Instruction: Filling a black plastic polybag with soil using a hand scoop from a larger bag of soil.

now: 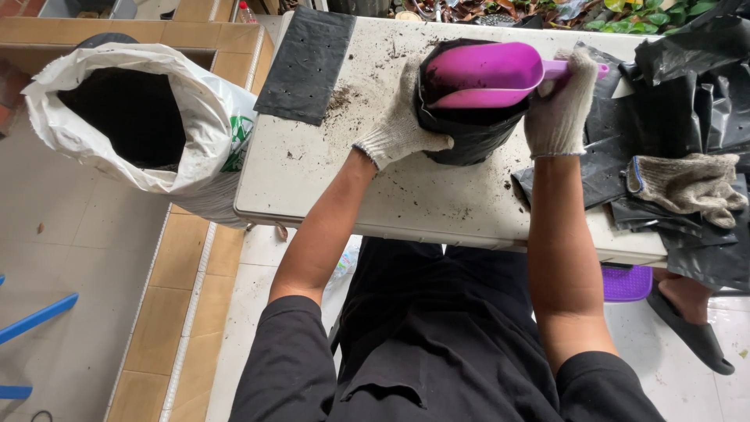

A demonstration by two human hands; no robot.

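We see a black plastic grow bag (469,129) standing upright on the counter (328,187), its soft, crinkled wall bulging. Our left hand (405,121), in a knitted off-white glove, presses flat against the bag's left side — fingers spread, steadying it rather than closing round it. Our right hand (559,105), gloved the same, has its grip clamped on the handle of a smooth magenta scoop (484,74), whose rounded bowl lies tipped across the bag's mouth; what the bag holds is hidden beneath it.

To the left, off the counter's edge, a white woven sack (195,125) stands open, rolled at the rim, dark soil inside; a green and blue printed mark shows on its side. A flat black bag (306,62) lies on the counter's far left, soil crumbs scattered near it. On the right — a heap of glossy black bags (687,94) with a spare knitted glove (687,181) on top.
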